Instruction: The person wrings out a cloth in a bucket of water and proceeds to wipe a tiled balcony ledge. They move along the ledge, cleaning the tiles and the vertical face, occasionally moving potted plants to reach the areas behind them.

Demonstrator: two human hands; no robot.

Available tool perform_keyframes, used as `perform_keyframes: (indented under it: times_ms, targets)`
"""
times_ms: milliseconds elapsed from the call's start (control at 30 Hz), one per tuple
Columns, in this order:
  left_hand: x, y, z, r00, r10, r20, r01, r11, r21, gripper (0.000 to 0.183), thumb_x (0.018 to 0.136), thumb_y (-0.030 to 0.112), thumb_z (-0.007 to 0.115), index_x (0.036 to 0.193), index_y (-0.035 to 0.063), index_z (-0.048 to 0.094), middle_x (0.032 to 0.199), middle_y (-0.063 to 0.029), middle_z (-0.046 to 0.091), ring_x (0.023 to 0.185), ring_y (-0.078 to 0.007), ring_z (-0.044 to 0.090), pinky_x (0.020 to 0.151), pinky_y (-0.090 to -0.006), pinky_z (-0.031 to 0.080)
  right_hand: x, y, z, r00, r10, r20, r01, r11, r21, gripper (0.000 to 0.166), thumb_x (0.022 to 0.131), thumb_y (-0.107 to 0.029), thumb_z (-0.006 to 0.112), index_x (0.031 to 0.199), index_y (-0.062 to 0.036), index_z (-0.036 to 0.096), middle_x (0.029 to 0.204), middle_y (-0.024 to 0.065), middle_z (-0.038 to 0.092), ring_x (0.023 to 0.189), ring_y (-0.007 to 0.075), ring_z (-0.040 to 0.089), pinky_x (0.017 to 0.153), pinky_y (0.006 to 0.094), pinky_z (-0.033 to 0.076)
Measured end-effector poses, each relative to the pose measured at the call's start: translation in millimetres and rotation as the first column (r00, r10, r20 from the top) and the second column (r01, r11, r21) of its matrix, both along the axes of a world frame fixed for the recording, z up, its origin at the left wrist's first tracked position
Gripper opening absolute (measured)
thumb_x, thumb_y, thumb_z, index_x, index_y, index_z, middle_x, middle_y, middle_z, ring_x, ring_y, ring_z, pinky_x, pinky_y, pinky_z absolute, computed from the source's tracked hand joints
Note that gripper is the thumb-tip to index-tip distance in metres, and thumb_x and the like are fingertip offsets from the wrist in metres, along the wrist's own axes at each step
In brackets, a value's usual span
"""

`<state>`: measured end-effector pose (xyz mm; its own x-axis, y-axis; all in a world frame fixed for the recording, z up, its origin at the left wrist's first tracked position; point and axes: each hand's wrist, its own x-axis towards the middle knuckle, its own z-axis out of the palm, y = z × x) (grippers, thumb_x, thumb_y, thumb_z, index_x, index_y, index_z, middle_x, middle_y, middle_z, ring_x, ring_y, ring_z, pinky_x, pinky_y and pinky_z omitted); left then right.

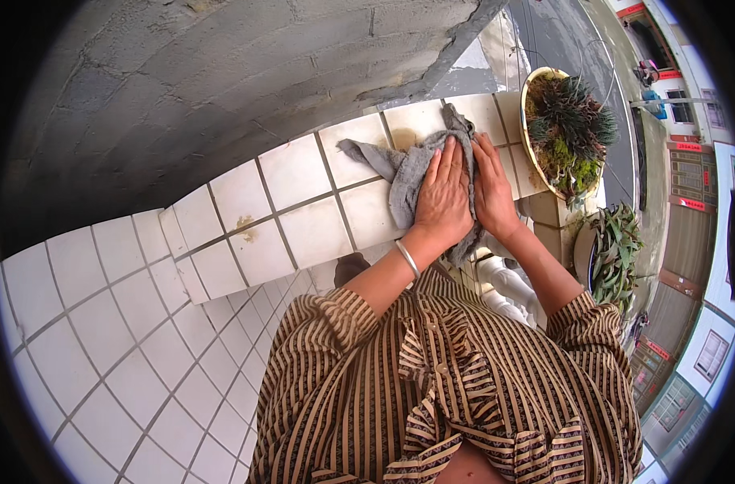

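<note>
A grey cloth point(408, 180) lies bunched on a ledge of white tiles point(316, 233). My left hand point(445, 199), with a silver bangle at the wrist, presses flat on the cloth, fingers extended. Close beside it, my right hand point(493, 187) rests on the cloth's right part, fingers together and stretched out. The undersides of both hands are hidden. One loose corner of the cloth spreads to the left and another reaches the ledge's far edge. A brown stain point(405, 138) shows on a tile just beyond the cloth, and a smaller stain point(246, 228) marks the ledge further left.
A round pot with spiky succulents and moss point(570, 130) stands at the ledge's right end. Below it is another potted plant point(621, 257). White balusters point(506, 284) are near my right forearm. A grey block wall point(240, 72) rises beyond the ledge; a tiled wall point(119, 339) is at left.
</note>
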<state>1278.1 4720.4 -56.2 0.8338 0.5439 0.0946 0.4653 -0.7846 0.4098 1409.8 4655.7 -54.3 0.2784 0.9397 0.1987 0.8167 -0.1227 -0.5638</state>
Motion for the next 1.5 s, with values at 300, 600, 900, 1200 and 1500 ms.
perform_keyframes:
  times_ms: [300, 600, 900, 1200, 1500]
  targets:
    - [-225.7, 8.7, 4.2, 0.874, 0.476, -0.098, -0.471, 0.879, 0.075, 0.077, 0.095, 0.027, 0.059, 0.154, -0.0129, 0.031, 0.164, -0.0297, 0.03, 0.158, -0.0382, 0.02, 0.128, -0.0509, 0.012, -207.1, 77.1, 7.0, 0.901, 0.433, -0.012, -0.432, 0.901, 0.048, 0.064, 0.092, -0.023, 0.055, 0.146, 0.011, 0.047, 0.161, 0.0287, 0.034, 0.155, 0.0505, 0.018, 0.126, 0.058, 0.014]
    - [-296.7, 40.5, -29.0, 0.751, 0.66, -0.027, -0.626, 0.724, 0.292, 0.068, 0.092, 0.021, 0.065, 0.149, -0.0077, 0.042, 0.166, -0.0246, 0.029, 0.158, -0.0374, 0.019, 0.128, -0.0531, 0.011, -224.8, 102.4, -11.6, 0.874, 0.46, 0.157, -0.481, 0.865, 0.14, 0.054, 0.094, -0.026, 0.06, 0.139, 0.0028, 0.059, 0.154, 0.0191, 0.049, 0.153, 0.0375, 0.031, 0.125, 0.0625, 0.014]
    - [-61.7, 43.1, -0.6, 0.975, 0.206, 0.085, -0.208, 0.978, 0.025, 0.07, 0.087, 0.019, 0.057, 0.149, -0.0103, 0.046, 0.165, -0.0222, 0.032, 0.159, -0.0328, 0.018, 0.13, -0.0462, 0.007, -68.8, -22.7, -9.6, 0.962, -0.001, 0.272, -0.012, 0.999, 0.047, 0.068, 0.094, -0.041, 0.066, 0.15, -0.0062, 0.048, 0.163, 0.0166, 0.038, 0.152, 0.0412, 0.031, 0.123, 0.0604, 0.019]
    - [-157.0, 56.7, 20.7, 0.571, 0.686, 0.451, -0.36, 0.702, -0.614, 0.024, 0.092, 0.002, 0.053, 0.114, -0.0052, 0.061, 0.115, -0.0181, 0.069, 0.104, -0.0367, 0.066, 0.09, -0.0401, 0.051, -69.8, 25.2, 46.3, 0.942, -0.016, -0.336, 0.0, 0.999, -0.049, 0.012, 0.104, -0.01, 0.062, 0.102, -0.0005, 0.069, 0.077, 0.0045, 0.059, 0.068, 0.0125, 0.054, 0.061, 0.0285, 0.045]
    - [-340.7, 57.0, 84.2, -0.121, 0.816, 0.566, -0.467, 0.456, -0.757, 0.038, 0.106, 0.017, 0.051, 0.138, -0.0036, 0.052, 0.128, -0.0129, 0.062, 0.115, -0.0219, 0.059, 0.104, -0.0329, 0.044, -167.5, 151.8, 156.9, 0.718, 0.377, -0.585, -0.183, 0.913, 0.364, 0.019, 0.105, -0.018, 0.064, 0.112, -0.0005, 0.07, 0.089, -0.0015, 0.062, 0.081, 0.0055, 0.052, 0.075, 0.0204, 0.042]
